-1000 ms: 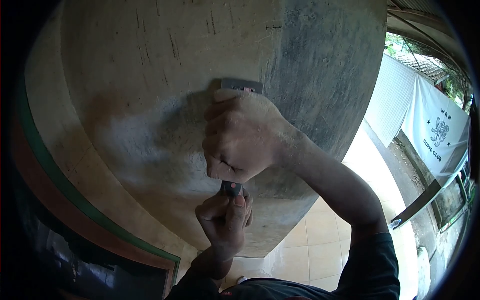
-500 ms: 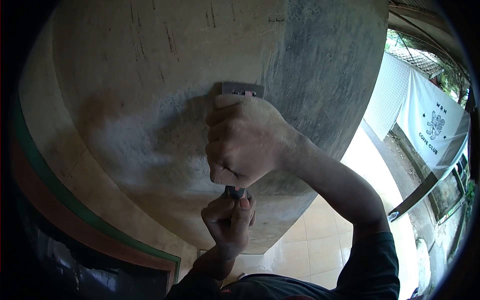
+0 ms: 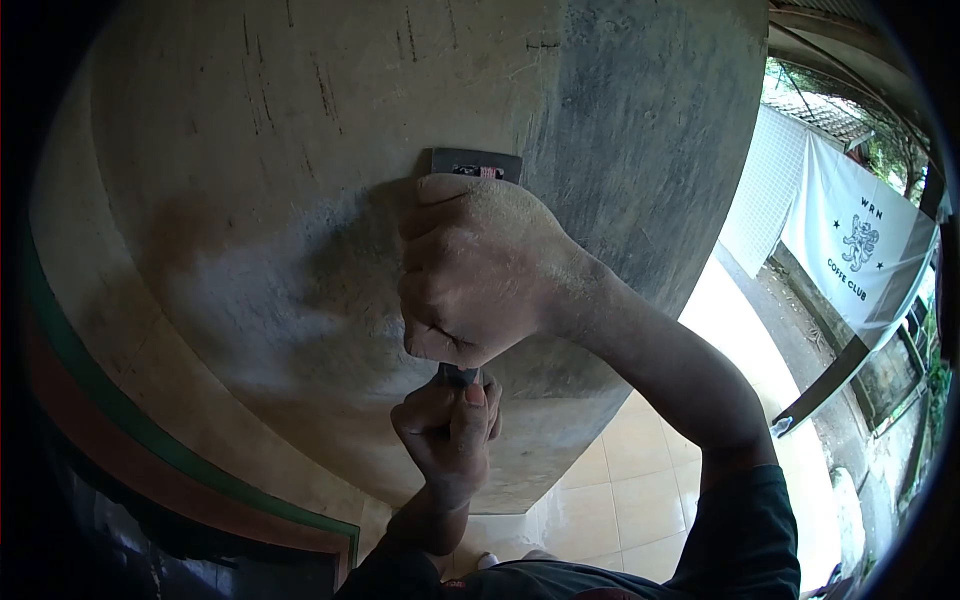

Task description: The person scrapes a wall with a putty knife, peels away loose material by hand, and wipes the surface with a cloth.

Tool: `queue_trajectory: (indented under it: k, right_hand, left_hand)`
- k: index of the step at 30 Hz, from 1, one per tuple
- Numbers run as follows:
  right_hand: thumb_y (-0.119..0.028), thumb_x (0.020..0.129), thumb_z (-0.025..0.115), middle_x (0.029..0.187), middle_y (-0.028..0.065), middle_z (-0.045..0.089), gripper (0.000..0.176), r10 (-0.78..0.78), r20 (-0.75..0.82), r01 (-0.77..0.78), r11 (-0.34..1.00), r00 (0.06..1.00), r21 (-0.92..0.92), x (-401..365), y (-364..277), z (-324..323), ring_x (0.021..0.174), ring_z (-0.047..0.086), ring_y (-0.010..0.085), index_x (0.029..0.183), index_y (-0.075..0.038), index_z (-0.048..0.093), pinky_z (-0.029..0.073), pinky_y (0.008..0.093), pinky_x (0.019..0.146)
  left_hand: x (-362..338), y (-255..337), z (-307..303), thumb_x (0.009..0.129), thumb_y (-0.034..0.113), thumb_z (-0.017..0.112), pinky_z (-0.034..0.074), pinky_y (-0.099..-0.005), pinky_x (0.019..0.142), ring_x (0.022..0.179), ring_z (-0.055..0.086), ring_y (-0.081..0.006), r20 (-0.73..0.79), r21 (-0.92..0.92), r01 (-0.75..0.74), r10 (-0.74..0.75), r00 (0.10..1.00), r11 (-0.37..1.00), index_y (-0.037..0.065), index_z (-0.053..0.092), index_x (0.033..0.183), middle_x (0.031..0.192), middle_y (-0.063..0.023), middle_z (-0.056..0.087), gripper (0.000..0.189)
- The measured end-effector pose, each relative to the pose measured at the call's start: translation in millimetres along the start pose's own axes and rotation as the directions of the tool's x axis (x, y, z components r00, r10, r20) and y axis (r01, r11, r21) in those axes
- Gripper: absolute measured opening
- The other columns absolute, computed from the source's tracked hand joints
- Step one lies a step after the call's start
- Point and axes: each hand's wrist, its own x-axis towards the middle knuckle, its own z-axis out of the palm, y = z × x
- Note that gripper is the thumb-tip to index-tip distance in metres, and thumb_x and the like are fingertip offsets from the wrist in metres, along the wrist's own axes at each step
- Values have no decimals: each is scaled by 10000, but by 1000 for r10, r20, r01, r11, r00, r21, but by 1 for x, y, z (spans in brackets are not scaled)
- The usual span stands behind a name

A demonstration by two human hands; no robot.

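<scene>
A dark, long flat-faced tool (image 3: 478,160) lies against the grey wall (image 3: 640,120), its squared upper end showing above my knuckles. My right hand (image 3: 485,270), dusted with pale powder, is wrapped in a fist round its middle and covers most of it. Just below, my left hand (image 3: 450,430) pinches the tool's lower end, thumb on top. Pale, whitish smears mark the wall left of my hands, and a darker grey band runs up it on the right.
Green and reddish trim (image 3: 200,485) curves round a dark opening at the lower left. Beige floor tiles (image 3: 645,505) lie below the wall. A white printed banner (image 3: 855,235) hangs outside at the right, near a slanted dark post (image 3: 825,385).
Both hands and the tool sit slightly higher and further left in view. The wall and banner have also shifted a little left. Both grips look the same.
</scene>
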Motion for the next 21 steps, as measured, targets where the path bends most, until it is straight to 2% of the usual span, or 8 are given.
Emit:
queue_trajectory:
  k: [7,14,17,20,21]
  right_hand:
    - [-256,653,572,495,2,498,234,-20,77,20,1000,997,5,0,1,-1,585,525,153,466,-130,508,447,308,692]
    - [-277,670,564,498,6,500,252,0,59,-1,1000,998,17,-1,0,-2,586,526,155,476,-123,515,449,309,702]
    - [-277,672,561,499,7,501,253,-32,56,33,999,998,-13,-3,1,2,587,527,156,477,-122,516,449,309,703]
    - [-274,669,557,494,5,497,252,-45,18,45,999,999,-5,-1,3,0,588,527,155,473,-122,513,446,307,702]
    - [-275,667,557,490,5,495,254,-40,23,40,999,999,2,-1,3,0,585,526,155,469,-122,510,444,305,698]
  left_hand:
    - [-4,-3,-3,913,67,567,237,-227,356,419,339,-55,-24,51,-50,51,998,997,73,297,576,512,2,371,432]
    - [-6,0,4,916,79,565,260,-234,375,420,365,-65,-30,103,-38,42,999,994,54,321,575,513,-22,413,420]
    - [-7,0,10,917,79,563,262,-234,380,422,373,-68,-85,115,-28,38,996,993,44,332,569,515,-36,433,419]
    - [-7,-1,6,915,75,563,266,-232,382,423,377,-71,-75,135,-68,78,994,989,42,328,560,517,-45,439,428]
    - [-8,-2,4,922,156,571,273,-218,365,430,372,-62,-63,167,-42,53,997,985,31,416,678,577,-48,460,315]
